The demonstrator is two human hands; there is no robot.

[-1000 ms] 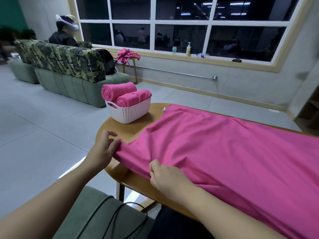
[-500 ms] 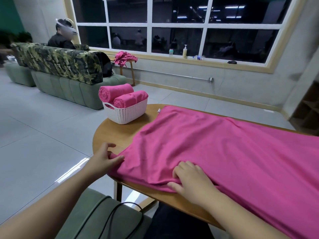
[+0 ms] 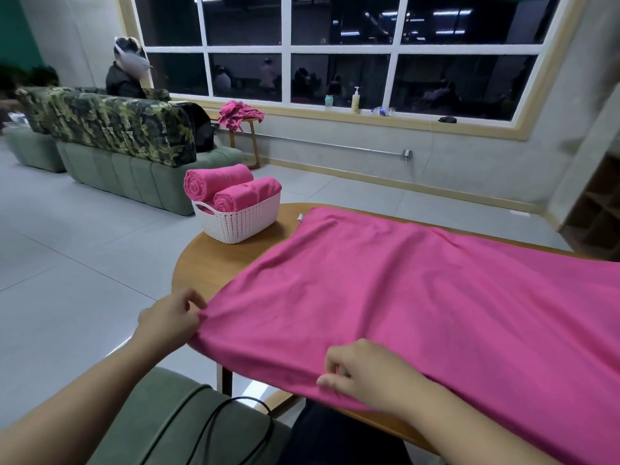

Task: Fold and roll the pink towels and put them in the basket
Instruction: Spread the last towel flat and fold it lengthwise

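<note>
Two rolled pink towels [image 3: 231, 189] already in white woven plastic basket [image 3: 240, 221]. Third large pink towel [image 3: 419, 297] lies flat on round wooden table [image 3: 214, 260], unrolled; left hand [image 3: 171, 318] and right hand [image 3: 364, 374] both pinch its near edge.

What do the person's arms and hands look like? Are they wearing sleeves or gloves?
Both forearms are bare, with no sleeves showing. The left hand and right hand wear no gloves, and no rings, watch or bracelets can be seen. The fingernails look short and plain.
</note>
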